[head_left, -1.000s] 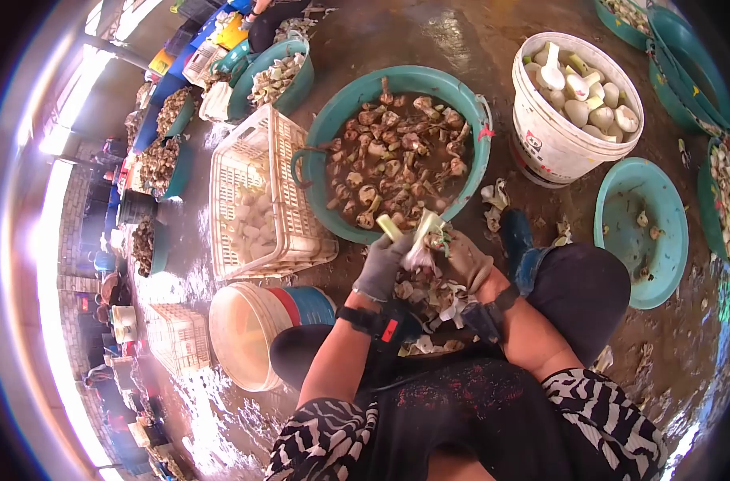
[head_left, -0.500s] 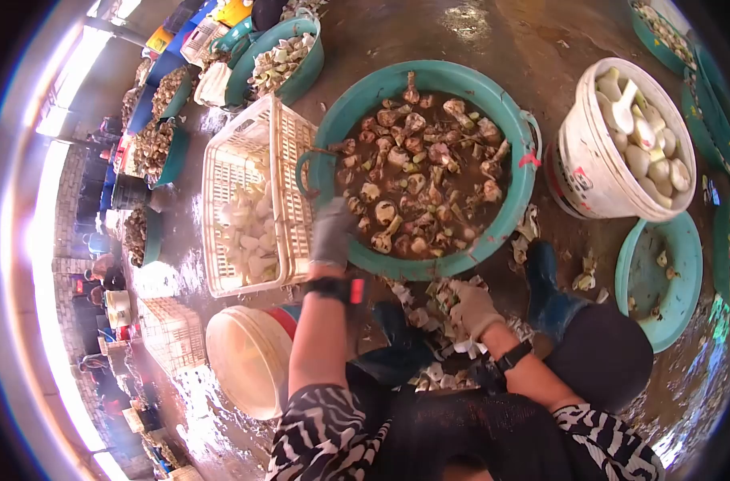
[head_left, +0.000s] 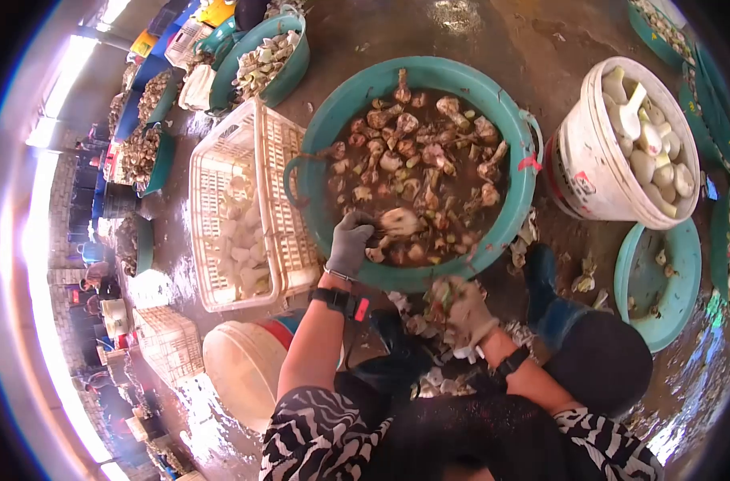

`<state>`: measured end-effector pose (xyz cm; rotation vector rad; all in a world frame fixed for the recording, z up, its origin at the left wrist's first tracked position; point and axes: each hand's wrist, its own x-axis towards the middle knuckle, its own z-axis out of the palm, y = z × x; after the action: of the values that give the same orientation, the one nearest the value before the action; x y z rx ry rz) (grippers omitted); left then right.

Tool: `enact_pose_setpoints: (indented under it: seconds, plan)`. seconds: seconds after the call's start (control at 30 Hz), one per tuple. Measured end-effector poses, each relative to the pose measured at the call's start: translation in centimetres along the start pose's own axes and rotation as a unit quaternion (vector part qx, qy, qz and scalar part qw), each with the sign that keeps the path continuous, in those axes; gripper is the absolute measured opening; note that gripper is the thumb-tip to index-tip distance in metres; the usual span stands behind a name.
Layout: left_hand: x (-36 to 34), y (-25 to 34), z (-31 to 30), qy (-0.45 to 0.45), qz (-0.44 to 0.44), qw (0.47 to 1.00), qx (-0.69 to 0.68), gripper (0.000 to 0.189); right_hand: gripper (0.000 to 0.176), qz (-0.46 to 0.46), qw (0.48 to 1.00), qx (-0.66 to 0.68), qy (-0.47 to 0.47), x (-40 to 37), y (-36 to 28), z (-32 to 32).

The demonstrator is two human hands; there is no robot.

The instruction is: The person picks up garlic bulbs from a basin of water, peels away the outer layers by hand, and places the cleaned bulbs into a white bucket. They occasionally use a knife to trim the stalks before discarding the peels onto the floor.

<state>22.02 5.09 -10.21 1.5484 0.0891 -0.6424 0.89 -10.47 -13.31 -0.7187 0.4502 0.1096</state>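
Left hand (head_left: pixel 350 240), in a grey glove, is extended over the near rim of the large green basin (head_left: pixel 519 120), with its fingers closed around a pale root (head_left: pixel 399 220). The root is at the surface of the brown, muddy water, in the near part of the basin and close to the rim. The same water holds many more muddy roots, unsorted. A dark wristband (head_left: pixel 339 301) with a red patch sits on the left forearm just behind the glove. Right hand (head_left: pixel 467 309), also gloved, is lower and closer to the body, outside the basin and just below its near rim. It is above a heap of peelings (head_left: pixel 417 325) on the wet floor (head_left: pixel 493 32). This hand is blurred, so I cannot tell whether it is clenched or slack, or whether it holds anything. A white basket (head_left: pixel 261 160) stands to the left of the basin, touching it near the handle, and contains pale, clean pieces. A white bucket (head_left: pixel 590 180) stands to the right of the basin, filled with smooth white peeled pieces. A small green basin (head_left: pixel 634 268) lies below that bucket, with a few scraps inside. A blue boot (head_left: pixel 545 293) stands between the peelings and the small basin.
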Motion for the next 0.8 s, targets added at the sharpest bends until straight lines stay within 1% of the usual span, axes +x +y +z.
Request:
enact_pose_setpoints:
  seconds: [0.03, 0.1, 0.13, 0.17, 0.2, 0.23, 0.27, 0.3, 0.33, 0.37, 0.4, 0.43, 0.53, 0.57, 0.6, 0.63, 0.67, 0.7, 0.73, 0.8]
  plan:
    - [-2.2, 0.3, 0.5, -0.017, -0.025, 0.999, 0.019, 0.024, 0.023, 0.042, 0.999, -0.003, 0.029, -0.2, -0.6, 0.3]
    - [-4.3, -1.7, 2.4, -0.010, -0.020, 0.999, 0.025, 0.028, 0.020, 0.118, 0.989, -0.010, 0.088, -1.0, -4.1, 2.1]
    - [-5.0, -2.8, 3.3, -0.004, -0.014, 1.000, 0.027, 0.030, 0.019, 0.110, 0.988, 0.029, 0.100, -1.2, -4.1, 2.2]
    - [-4.9, -3.7, 4.0, 0.000, -0.002, 0.996, 0.089, 0.038, 0.018, 0.099, 0.987, 0.068, 0.110, -1.1, -3.8, 2.0]
    - [-4.7, -4.6, 4.8, -0.012, 0.009, 0.992, 0.125, 0.042, 0.017, 0.088, 0.983, 0.106, 0.122, -1.1, -3.2, 1.6]
    - [-4.2, -5.5, 5.8, -0.026, 0.022, 0.987, 0.158, 0.046, 0.014, 0.038, 0.988, 0.014, 0.148, -0.5, -1.7, 0.6]
    - [-3.3, -6.3, 6.5, -0.039, 0.036, 0.980, 0.191, 0.050, 0.016, 0.023, 0.986, 0.002, 0.166, -0.9, -1.8, 0.4]
    - [-2.5, -6.0, 7.5, -0.052, 0.004, 0.943, 0.330, 0.056, 0.019, 0.010, 0.983, -0.009, 0.184, -1.4, -2.0, 0.2]
    - [-2.0, -6.1, 8.5, -0.050, 0.010, 0.918, 0.394, 0.058, 0.022, -0.002, 0.979, -0.020, 0.203, -1.7, -2.2, -0.2]
    - [-2.5, -4.4, 10.6, -0.049, 0.016, 0.888, 0.457, 0.060, 0.018, -0.041, 0.980, 0.004, 0.196, -1.1, -1.6, -1.4]
    - [-2.9, -3.4, 12.6, -0.049, 0.021, 0.853, 0.519, 0.062, 0.017, -0.062, 0.979, -0.004, 0.195, -1.3, -1.8, -1.8]
    - [-3.0, -3.5, 14.0, 0.006, 0.098, 0.802, 0.589, 0.065, 0.016, -0.083, 0.978, -0.013, 0.193, -1.3, -2.1, -2.1]
    - [0.7, -5.0, 16.1, -0.062, 0.119, 0.772, 0.622, 0.059, 0.011, -0.135, 0.972, -0.047, 0.186, -0.5, -1.5, -3.7]
    - [1.3, -4.7, 16.7, -0.115, 0.129, 0.837, 0.519, 0.044, 0.012, -0.156, 0.969, -0.061, 0.180, -0.3, -1.0, -4.0]
    - [1.7, -4.4, 17.0, -0.125, 0.070, 0.869, 0.473, 0.038, 0.013, -0.176, 0.966, -0.074, 0.175, 0.0, -0.7, -4.5]
    - [1.9, -4.1, 16.9, -0.134, 0.010, 0.896, 0.424, 0.033, 0.018, -0.176, 0.965, -0.083, 0.176, 0.4, -0.6, -5.1]
    - [1.4, -3.0, 16.9, -0.141, -0.053, 0.916, 0.373, 0.028, 0.020, -0.214, 0.934, -0.193, 0.213, 0.0, -1.5, -5.1]
    - [1.9, -3.7, 16.3, -0.116, 0.008, 0.903, 0.413, 0.019, 0.022, -0.248, 0.888, -0.300, 0.244, -0.6, -3.2, -4.3]
    - [0.9, -2.7, 15.9, -0.143, -0.002, 0.902, 0.407, 0.021, 0.025, -0.277, 0.830, -0.400, 0.271, -1.1, -4.4, -3.4]
    - [-2.1, 0.3, 15.7, -0.194, -0.015, 0.899, 0.392, 0.024, 0.030, -0.285, 0.810, -0.441, 0.259, -1.2, -5.4, -1.5]
